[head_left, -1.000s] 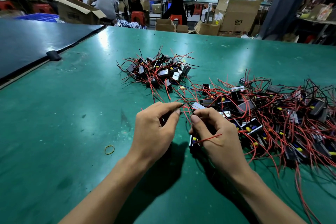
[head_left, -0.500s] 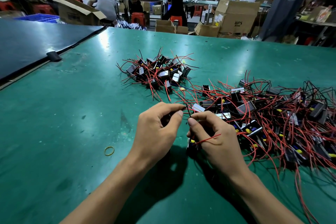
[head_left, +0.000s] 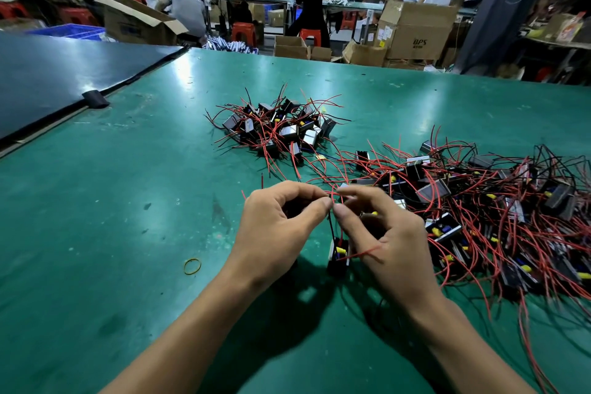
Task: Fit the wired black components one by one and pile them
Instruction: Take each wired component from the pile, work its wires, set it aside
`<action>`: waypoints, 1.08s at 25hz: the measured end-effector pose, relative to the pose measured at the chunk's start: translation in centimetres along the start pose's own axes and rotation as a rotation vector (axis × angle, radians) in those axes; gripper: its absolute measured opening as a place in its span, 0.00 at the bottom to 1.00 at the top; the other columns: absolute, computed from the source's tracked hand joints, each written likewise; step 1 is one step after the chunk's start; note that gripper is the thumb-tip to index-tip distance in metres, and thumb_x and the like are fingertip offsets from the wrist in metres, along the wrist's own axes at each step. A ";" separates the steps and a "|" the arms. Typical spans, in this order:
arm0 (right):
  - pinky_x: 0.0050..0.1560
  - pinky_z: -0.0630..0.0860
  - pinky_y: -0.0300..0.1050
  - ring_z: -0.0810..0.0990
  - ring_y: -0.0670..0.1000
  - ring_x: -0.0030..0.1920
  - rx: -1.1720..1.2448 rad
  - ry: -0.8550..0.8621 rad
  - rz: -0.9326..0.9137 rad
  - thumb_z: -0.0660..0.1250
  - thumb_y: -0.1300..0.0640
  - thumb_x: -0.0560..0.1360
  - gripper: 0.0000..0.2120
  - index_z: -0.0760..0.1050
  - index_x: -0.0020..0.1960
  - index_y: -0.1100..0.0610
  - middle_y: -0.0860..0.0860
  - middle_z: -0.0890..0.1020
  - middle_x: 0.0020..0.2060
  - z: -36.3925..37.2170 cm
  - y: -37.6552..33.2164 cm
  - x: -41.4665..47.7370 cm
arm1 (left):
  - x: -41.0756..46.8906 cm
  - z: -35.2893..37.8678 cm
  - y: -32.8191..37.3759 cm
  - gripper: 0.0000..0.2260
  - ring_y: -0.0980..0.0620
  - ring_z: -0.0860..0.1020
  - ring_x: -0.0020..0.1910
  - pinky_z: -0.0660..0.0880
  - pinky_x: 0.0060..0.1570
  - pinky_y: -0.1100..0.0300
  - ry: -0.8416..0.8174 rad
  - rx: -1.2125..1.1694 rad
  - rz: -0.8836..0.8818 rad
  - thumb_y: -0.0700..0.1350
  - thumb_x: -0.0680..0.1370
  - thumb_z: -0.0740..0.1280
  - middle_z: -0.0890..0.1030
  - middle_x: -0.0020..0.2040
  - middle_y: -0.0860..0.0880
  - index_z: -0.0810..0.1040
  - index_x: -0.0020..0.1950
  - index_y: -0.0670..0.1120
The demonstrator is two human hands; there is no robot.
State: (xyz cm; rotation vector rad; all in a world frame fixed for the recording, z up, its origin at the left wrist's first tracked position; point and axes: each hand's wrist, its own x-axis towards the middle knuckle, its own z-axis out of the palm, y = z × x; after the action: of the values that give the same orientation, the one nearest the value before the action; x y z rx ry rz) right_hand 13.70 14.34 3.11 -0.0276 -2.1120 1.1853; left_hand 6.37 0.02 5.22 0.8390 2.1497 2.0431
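My left hand (head_left: 281, 227) and my right hand (head_left: 383, 240) meet fingertip to fingertip over the green table (head_left: 112, 217), both pinching thin red wires. A small black component (head_left: 338, 254) with yellow parts hangs from those wires just below my right fingers, close above the table. What my left palm holds is hidden. A small pile of black components (head_left: 281, 131) with red wires lies further back at the centre. A large tangled heap of components (head_left: 495, 211) spreads to the right.
A yellow rubber band (head_left: 192, 266) lies on the table left of my left wrist. A dark mat (head_left: 64, 73) with a black clip (head_left: 95, 98) covers the far left. Cardboard boxes (head_left: 415, 29) and people working stand beyond the table's far edge.
My hands have stayed almost in place, fingertips drawing closer together on the wires. The hanging component has shifted slightly under my right hand.
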 end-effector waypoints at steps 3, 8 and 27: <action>0.47 0.78 0.38 0.81 0.42 0.48 -0.191 -0.029 -0.295 0.71 0.64 0.76 0.15 0.82 0.62 0.57 0.48 0.82 0.51 -1.0 0.6 0.7 | 0.3 -0.5 0.3 0.03 0.57 0.75 0.33 0.74 0.36 0.61 -0.098 0.068 0.029 0.38 0.74 0.73 0.80 0.32 0.53 0.84 0.43 0.46; 0.48 0.80 0.45 0.83 0.48 0.47 -0.212 -0.098 -0.331 0.72 0.61 0.76 0.10 0.84 0.57 0.59 0.51 0.84 0.48 -1.3 1.0 0.8 | 0.5 -1.4 0.2 0.02 0.62 0.71 0.31 0.68 0.33 0.68 -0.219 0.151 0.059 0.38 0.74 0.73 0.79 0.34 0.52 0.85 0.44 0.43; 0.39 0.80 0.52 0.84 0.53 0.43 -0.380 -0.123 -0.398 0.71 0.58 0.78 0.05 0.85 0.50 0.57 0.49 0.84 0.47 -2.5 0.7 0.5 | 0.2 -1.1 -0.4 0.01 0.59 0.70 0.32 0.68 0.36 0.63 -0.197 0.300 0.163 0.38 0.75 0.73 0.78 0.35 0.49 0.84 0.42 0.43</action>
State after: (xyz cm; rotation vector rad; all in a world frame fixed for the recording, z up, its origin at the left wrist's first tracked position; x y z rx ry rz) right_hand 14.51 16.77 3.67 0.2859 -2.2845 0.5582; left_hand 5.60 -0.85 5.01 1.2312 2.3751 1.6355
